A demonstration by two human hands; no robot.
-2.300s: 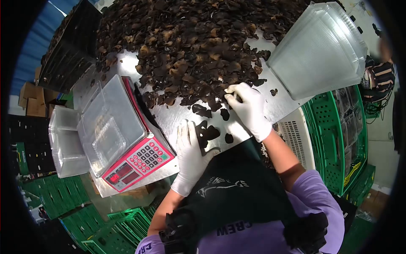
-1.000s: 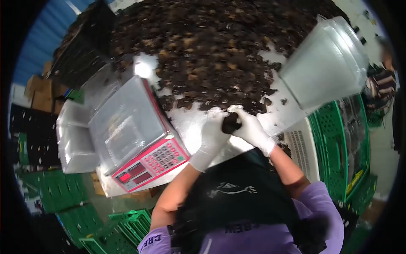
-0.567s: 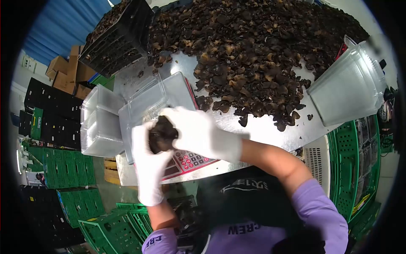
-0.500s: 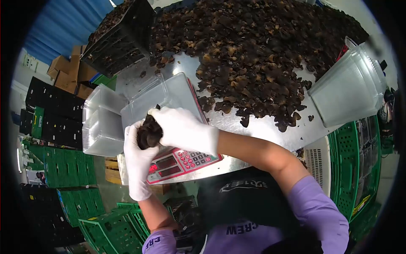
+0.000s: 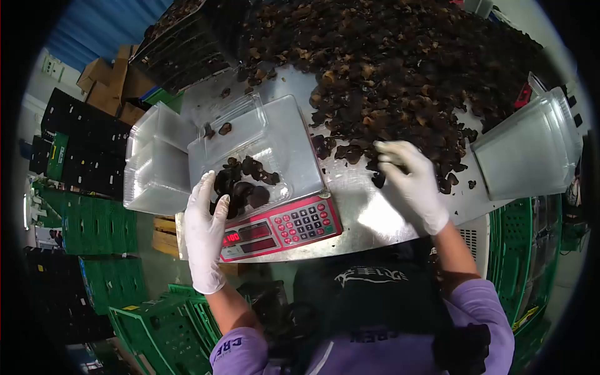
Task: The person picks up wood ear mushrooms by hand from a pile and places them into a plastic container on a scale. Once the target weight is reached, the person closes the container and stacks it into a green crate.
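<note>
- Steel table [image 5: 342, 182], dark heap [image 5: 400, 87] cut off above;
- left hand [image 5: 205, 222] spread beside dark pieces [image 5: 240, 192] in clear tray [image 5: 267, 152]; contact unclear;
- right hand [image 5: 414, 182] blurred, loosely open by heap's edge

A blue pleated curtain [image 5: 109, 34] hangs at upper left, beyond cardboard boxes [image 5: 103, 87] and stacked black crates [image 5: 90, 134]. Green crates [image 5: 94, 228] rise from a grey-green floor [image 5: 161, 269] near a wooden pallet [image 5: 165, 235]. Light glares white off the metal tabletop [image 5: 369, 212].
</note>
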